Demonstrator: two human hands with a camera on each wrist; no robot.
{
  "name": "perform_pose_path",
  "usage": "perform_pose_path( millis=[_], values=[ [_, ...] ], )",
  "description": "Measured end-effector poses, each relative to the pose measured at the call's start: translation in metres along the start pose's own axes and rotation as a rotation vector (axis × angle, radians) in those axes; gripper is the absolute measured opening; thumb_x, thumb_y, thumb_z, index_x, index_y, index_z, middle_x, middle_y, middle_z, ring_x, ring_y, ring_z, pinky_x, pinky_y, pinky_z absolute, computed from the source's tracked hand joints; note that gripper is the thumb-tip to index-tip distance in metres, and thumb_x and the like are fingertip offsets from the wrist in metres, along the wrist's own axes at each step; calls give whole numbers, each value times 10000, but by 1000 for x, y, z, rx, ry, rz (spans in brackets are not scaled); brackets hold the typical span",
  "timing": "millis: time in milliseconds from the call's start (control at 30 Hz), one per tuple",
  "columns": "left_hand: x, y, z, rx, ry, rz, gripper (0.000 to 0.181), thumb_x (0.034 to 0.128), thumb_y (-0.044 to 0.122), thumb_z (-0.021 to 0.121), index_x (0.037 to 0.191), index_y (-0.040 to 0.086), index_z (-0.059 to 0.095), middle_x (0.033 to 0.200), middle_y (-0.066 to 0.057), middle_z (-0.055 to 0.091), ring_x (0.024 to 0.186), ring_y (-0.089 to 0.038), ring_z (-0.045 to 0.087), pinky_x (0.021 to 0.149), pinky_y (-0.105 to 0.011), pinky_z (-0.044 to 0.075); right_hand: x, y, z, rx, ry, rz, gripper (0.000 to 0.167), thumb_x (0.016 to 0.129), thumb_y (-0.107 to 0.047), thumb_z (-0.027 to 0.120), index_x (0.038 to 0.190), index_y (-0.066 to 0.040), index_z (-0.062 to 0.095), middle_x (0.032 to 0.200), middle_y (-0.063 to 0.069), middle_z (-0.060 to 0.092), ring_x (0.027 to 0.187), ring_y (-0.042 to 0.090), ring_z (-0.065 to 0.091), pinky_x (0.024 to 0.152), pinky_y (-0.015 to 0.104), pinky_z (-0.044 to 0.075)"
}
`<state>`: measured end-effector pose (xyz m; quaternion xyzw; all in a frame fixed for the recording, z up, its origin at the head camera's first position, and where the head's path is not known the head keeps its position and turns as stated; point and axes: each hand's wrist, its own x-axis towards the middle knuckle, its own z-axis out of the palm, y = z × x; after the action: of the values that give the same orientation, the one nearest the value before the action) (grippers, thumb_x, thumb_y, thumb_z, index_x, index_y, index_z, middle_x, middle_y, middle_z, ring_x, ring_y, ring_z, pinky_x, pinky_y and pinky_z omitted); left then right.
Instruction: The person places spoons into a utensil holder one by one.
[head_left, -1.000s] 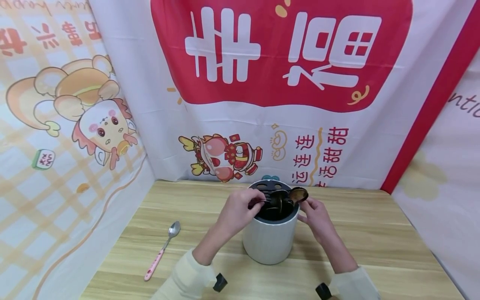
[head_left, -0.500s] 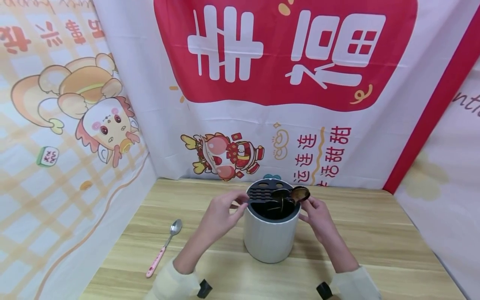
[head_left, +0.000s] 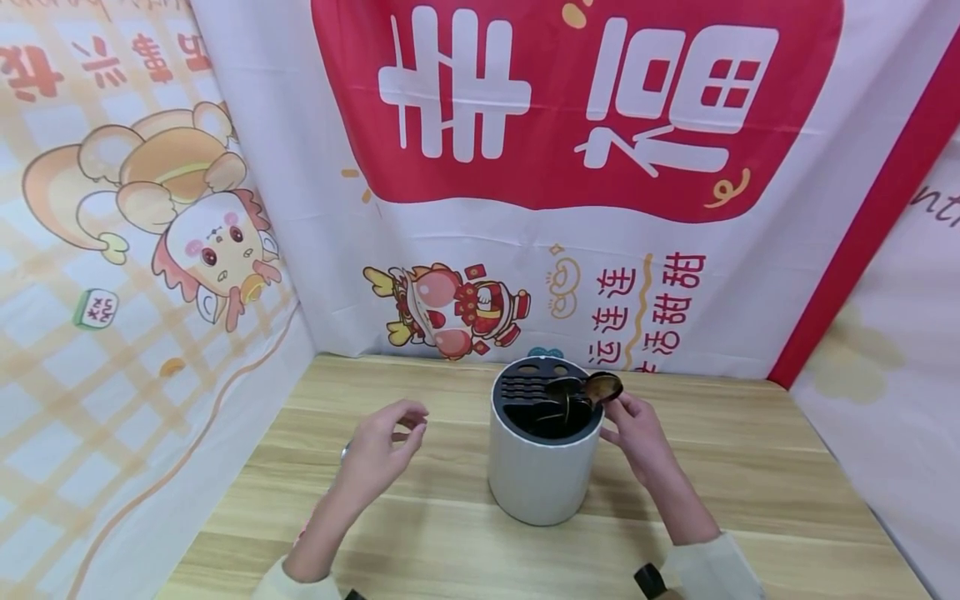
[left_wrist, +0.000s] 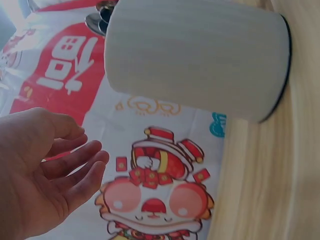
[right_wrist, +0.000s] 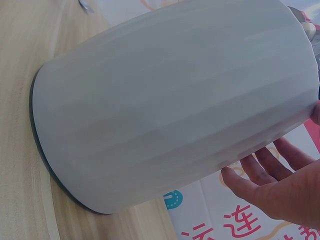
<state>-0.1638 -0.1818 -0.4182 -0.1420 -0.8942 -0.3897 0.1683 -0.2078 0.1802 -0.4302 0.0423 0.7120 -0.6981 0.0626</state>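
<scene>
A white cylindrical utensil holder point(head_left: 538, 479) stands upright on the table, its dark slotted top facing up. Several dark, shiny spoons point(head_left: 602, 387) stick out of its open section. My right hand point(head_left: 639, 437) touches the holder's right side near the rim; the right wrist view has the fingertips point(right_wrist: 235, 172) against the white wall. Left of the holder, my left hand point(head_left: 378, 446) hovers over the table, fingers loosely bent and holding nothing. Beneath that hand and forearm lies a spoon with a pink handle point(head_left: 302, 533), mostly hidden; a bit of its metal bowl point(head_left: 345, 452) peeks out.
The wooden table point(head_left: 720, 475) meets a printed white-and-red cloth point(head_left: 465, 225) hanging just behind the holder. Another patterned cloth point(head_left: 150, 350) closes off the left side, and a pale cloth point(head_left: 892, 350) the right.
My left hand has let go at the holder's top and moved left, now covering most of the pink-handled spoon. The right hand has stayed at the holder's side.
</scene>
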Motion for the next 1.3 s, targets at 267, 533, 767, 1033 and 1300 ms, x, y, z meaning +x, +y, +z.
perform_pose_path(
  millis=[267, 533, 767, 1033, 1300],
  values=[
    [-17, -34, -9, 59, 12, -59, 172, 880, -1, 684, 1034, 74, 692, 918, -14, 706, 881, -138, 672, 744, -203, 608, 1, 2, -1, 8, 14, -13, 483, 1045, -401, 461, 1345, -43, 584, 1470, 197, 483, 1297, 245, 523, 1057, 465, 513],
    [-34, -68, -17, 171, -8, -122, 183, 856, 8, 693, 1034, 49, 685, 927, -52, 707, 875, -170, 677, 776, -335, 627, 0, 4, 0, 7, 15, -19, 469, 1043, -393, 475, 1337, -48, 596, 1400, 172, 528, 1227, 196, 557, 1045, 456, 525],
    [-50, -92, -27, 291, -73, -221, 326, 837, 51, 724, 1146, -26, 654, 1059, -176, 711, 968, -313, 687, 861, -484, 592, 1, 2, -1, 8, 12, -12, 452, 1048, -392, 463, 1320, -59, 603, 1451, 190, 497, 1282, 238, 531, 1050, 456, 521],
    [-60, -116, -28, 429, -138, -274, 407, 808, 78, 754, 1139, -123, 630, 1046, -242, 682, 931, -384, 666, 824, -524, 581, 0, 2, 0, 20, 21, -23, 391, 1038, -384, 492, 1245, -93, 650, 1303, 105, 578, 1129, 120, 591, 1027, 445, 542],
    [-69, -137, -25, 480, -231, -376, 327, 806, 83, 740, 1054, -104, 637, 918, -194, 641, 793, -300, 621, 695, -469, 575, 1, 2, -1, 15, 21, -17, 425, 1038, -396, 486, 1284, -83, 633, 1330, 121, 567, 1168, 153, 575, 1035, 447, 535]
  ],
)
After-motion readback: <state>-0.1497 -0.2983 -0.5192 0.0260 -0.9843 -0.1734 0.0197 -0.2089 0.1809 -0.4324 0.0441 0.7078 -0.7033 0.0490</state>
